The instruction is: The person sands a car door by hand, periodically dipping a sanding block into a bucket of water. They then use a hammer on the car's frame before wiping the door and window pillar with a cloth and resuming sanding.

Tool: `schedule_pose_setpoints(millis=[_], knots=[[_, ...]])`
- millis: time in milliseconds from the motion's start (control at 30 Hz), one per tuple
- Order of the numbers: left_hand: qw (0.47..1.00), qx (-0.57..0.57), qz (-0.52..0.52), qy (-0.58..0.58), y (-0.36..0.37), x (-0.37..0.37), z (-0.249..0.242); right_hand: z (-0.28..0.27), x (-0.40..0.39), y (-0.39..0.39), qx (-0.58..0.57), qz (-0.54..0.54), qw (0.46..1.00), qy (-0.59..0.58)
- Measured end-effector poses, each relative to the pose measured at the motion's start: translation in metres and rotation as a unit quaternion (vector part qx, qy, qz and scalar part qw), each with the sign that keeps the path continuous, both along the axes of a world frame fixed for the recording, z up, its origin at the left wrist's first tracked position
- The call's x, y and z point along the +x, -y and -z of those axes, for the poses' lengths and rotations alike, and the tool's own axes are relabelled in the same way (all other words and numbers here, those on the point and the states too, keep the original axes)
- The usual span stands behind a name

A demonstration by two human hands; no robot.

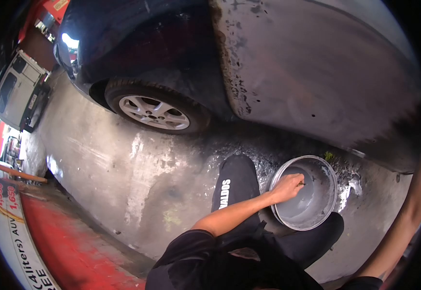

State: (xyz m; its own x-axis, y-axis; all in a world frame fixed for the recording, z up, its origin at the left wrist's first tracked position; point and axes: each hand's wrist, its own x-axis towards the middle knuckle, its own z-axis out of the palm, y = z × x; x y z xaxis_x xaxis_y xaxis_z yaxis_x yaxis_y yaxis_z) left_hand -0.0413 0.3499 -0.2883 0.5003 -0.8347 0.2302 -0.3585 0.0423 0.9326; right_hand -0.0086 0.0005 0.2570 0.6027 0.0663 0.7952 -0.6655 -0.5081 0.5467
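My left hand (287, 188) is closed in a fist over the inside of a round grey bucket (335, 186). A small dark bit shows at its fingers, but I cannot make out what they hold. Cloudy grey water (307, 197) lies in the bucket, which stands on the floor between my knees. My right forearm (403, 227) reaches up along the right edge of the view, close to the car; its hand is cut off from sight. In front of me is a car door (316, 72) with a dull grey-brown, patchy surface and a dark chipped strip along its front edge.
The dark front fender (171, 53) and a wheel (155, 112) with silver spokes are ahead to the left. Wet patches mark the concrete floor (99, 159). A lettered sign board (14, 232) stands at lower left, and a pale van (19, 87) is farther back.
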Motion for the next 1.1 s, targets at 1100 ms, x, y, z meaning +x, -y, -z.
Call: schedule_pose_setpoints(millis=[1100], knots=[[0.999, -0.001, 0.020, -0.047, -0.002, 0.005, 0.006, 0.011, 0.045, 0.001, 0.248, -0.225, 0.934, 0.122]])
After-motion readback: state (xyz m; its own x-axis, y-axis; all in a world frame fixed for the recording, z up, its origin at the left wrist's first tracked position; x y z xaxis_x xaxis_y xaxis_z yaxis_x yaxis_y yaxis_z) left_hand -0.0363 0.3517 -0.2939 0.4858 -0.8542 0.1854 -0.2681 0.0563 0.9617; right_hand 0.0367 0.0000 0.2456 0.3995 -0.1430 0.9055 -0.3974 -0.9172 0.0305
